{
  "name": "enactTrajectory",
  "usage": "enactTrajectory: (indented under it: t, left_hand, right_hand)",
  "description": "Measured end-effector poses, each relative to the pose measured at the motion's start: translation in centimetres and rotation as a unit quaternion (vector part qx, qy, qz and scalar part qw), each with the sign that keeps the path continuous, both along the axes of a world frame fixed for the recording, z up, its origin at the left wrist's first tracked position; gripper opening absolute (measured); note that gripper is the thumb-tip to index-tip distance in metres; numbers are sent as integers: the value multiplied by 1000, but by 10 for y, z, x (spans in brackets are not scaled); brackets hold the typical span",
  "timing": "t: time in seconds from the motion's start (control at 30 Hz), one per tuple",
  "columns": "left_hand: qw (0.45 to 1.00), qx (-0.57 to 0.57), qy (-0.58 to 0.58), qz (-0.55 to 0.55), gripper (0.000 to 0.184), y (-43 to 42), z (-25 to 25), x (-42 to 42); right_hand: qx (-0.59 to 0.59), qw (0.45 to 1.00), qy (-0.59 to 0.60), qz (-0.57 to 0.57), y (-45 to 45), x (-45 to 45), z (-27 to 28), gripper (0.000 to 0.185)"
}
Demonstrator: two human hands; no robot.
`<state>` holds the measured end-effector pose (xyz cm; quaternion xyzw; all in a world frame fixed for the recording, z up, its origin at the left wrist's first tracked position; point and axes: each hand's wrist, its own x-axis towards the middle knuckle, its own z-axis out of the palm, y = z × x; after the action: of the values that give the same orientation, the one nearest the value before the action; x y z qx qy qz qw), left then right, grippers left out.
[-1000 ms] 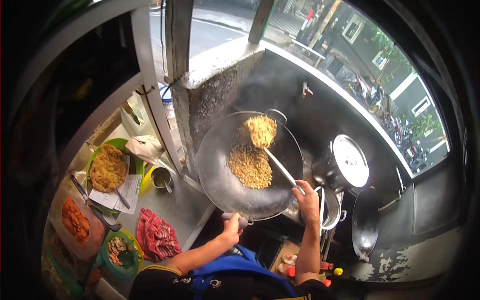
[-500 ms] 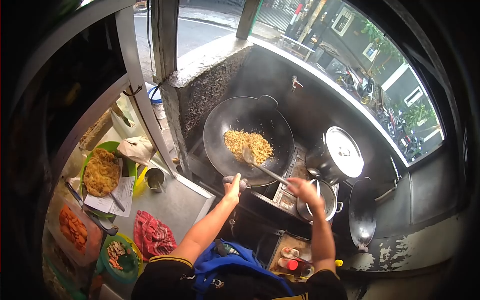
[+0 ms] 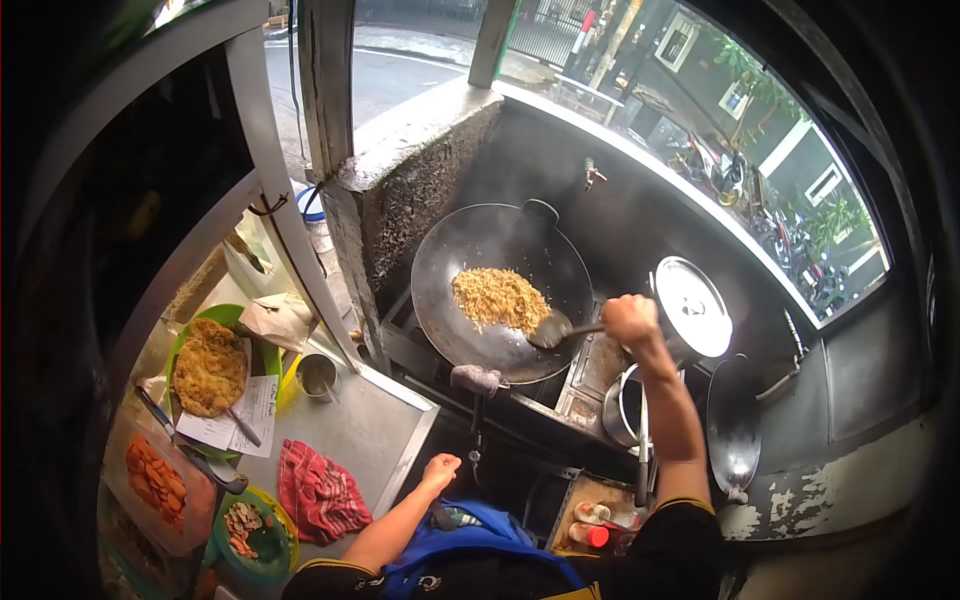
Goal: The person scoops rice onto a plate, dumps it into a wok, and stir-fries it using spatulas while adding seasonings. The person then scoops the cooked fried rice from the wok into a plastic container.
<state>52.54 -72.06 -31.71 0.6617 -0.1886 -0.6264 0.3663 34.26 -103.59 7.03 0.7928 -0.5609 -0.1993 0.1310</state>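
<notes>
My right hand (image 3: 632, 318) grips the handle of a metal wok spatula (image 3: 552, 329) above the stove, to the right of the wok. The spatula's head rests inside the large dark wok (image 3: 480, 350), at the right edge of a heap of fried rice (image 3: 498, 297). My left hand (image 3: 440, 469) is low in front of me with its fingers curled in, and I see nothing in it. Above that hand, the wok's cloth-wrapped handle (image 3: 476, 379) is untouched. A small valve (image 3: 475, 456) sits just right of my left hand.
At right stand a lidded pot (image 3: 692, 305), an open pot (image 3: 622, 410) and a second wok (image 3: 733, 430). Seasoning bottles (image 3: 590, 534) are below. The left counter holds a red cloth (image 3: 318, 490), a metal cup (image 3: 317, 376), an omelette (image 3: 210, 367) and a bowl (image 3: 255, 565).
My left hand has let go of the wok's wrapped handle and drawn back toward me. My right hand has risen to the right, bringing the spatula's head to the rice's right edge.
</notes>
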Motion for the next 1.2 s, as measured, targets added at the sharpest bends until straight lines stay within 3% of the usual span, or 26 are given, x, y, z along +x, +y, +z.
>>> enactTrajectory:
  t: [0.03, 0.1, 0.13, 0.2, 0.3, 0.37, 0.43, 0.5, 0.57, 0.63, 0.7, 0.77, 0.83, 0.93, 1.0, 1.1, 1.17, 1.2]
  left_hand:
    - [998, 1, -57, -36, 34, -2, -7, -3]
    - [991, -6, -114, -75, 39, -12, -24, -14]
    - [985, -16, -139, -99, 43, -17, -30, -17]
    - [983, -23, -135, -126, 50, -28, -32, -20]
    - [974, 14, -166, -151, 49, -33, -22, -20]
    - [965, 30, -223, -136, 48, -36, -13, -20]
    - [965, 83, -192, -161, 47, -34, -14, -17]
    - [970, 74, -188, -134, 46, -33, -10, -25]
    - [955, 15, -279, -99, 42, -31, 2, -29]
    - [955, 14, -270, -119, 41, -34, -1, -27]
    - [949, -37, -281, -139, 37, -38, 1, -26]
    - [924, -88, -330, -171, 35, -43, 4, -25]
    - [907, -109, -348, -210, 32, -48, 12, -23]
    - [886, -143, -353, -263, 31, -49, 31, -26]
    - [865, -192, -353, -301, 29, -51, 32, -27]
    - [807, -258, -392, -358, 23, -52, 29, -24]
    - [781, -281, -404, -385, 23, -52, 33, -25]
    - [775, -287, -407, -389, 23, -51, 31, -25]
  right_hand:
    - [-1, 1000, 10, 14, -11, 1, -31, 21]
    - [-5, 989, -106, 108, -23, -6, -75, 31]
    - [-8, 989, -109, 104, -12, -7, -70, 31]
    - [-135, 970, -126, 159, 9, -13, -44, 26]
    - [-75, 990, -91, 82, 55, -8, 12, 25]
    - [-36, 991, -117, 59, 69, -6, 12, 16]
    - [27, 987, -157, 8, 66, -1, -28, 13]
    - [77, 971, -228, 4, 66, 26, -65, 23]
    - [88, 929, -360, -7, 53, 30, -140, 39]
    - [61, 951, -301, 29, 71, 29, -155, 46]
    - [36, 911, -408, 39, 97, 15, -133, 44]
    - [70, 816, -574, -1, 131, -13, -89, 35]
    - [-6, 794, -607, -25, 169, -53, -42, 29]
    - [-231, 842, -486, -25, 237, -135, 3, 25]
    - [-306, 758, -545, -187, 294, -178, 21, 21]
    - [-447, 668, -515, -298, 366, -255, 0, 19]
    - [-513, 702, -358, -341, 411, -307, -38, 19]
    - [-526, 683, -351, -364, 430, -331, -63, 19]
